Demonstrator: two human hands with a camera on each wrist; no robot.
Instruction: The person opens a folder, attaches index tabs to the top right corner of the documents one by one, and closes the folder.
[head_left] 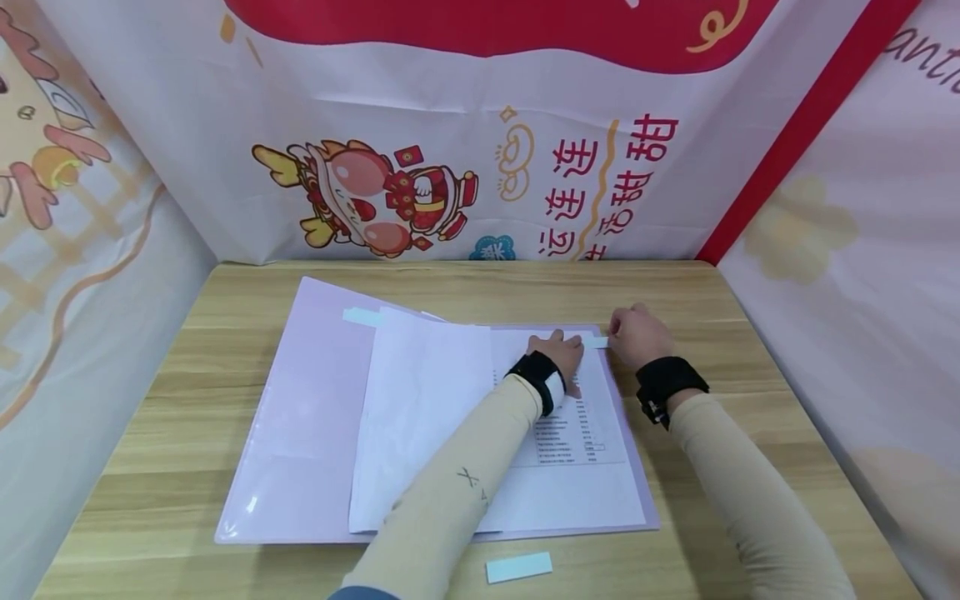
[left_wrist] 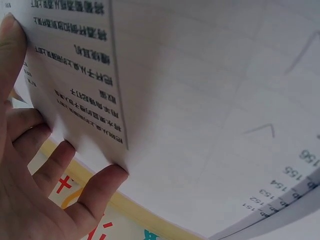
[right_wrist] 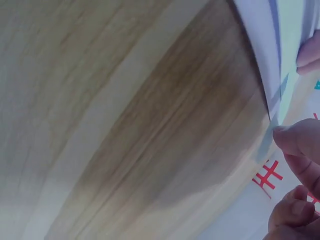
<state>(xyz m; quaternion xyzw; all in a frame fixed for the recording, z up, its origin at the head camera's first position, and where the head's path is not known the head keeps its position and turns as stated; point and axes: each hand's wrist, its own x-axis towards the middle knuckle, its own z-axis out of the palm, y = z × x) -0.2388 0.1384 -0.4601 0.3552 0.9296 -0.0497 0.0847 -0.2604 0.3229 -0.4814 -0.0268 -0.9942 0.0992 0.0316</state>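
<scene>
My left hand (head_left: 558, 354) lies on the upper part of a printed page (head_left: 577, 496), its spread fingers pressing the paper in the left wrist view. The page sits in an open lilac folder (head_left: 277, 433). At the page's upper right edge, a pale blue sticky tab (head_left: 596, 342) sticks out sideways. My right hand (head_left: 640, 336) pinches the tab's outer end between thumb and finger, just beyond the folder's edge. In the right wrist view the thumb (right_wrist: 295, 135) is at the tab, and the other fingers curl below it.
Turned sheets (head_left: 427, 392) lie to the left, with another pale blue tab (head_left: 363, 317) at their top corner. A pale blue sticky note pad (head_left: 519, 567) rests on the wooden table (head_left: 697, 292) in front of the folder. Printed cloth walls (head_left: 465, 100) enclose the table.
</scene>
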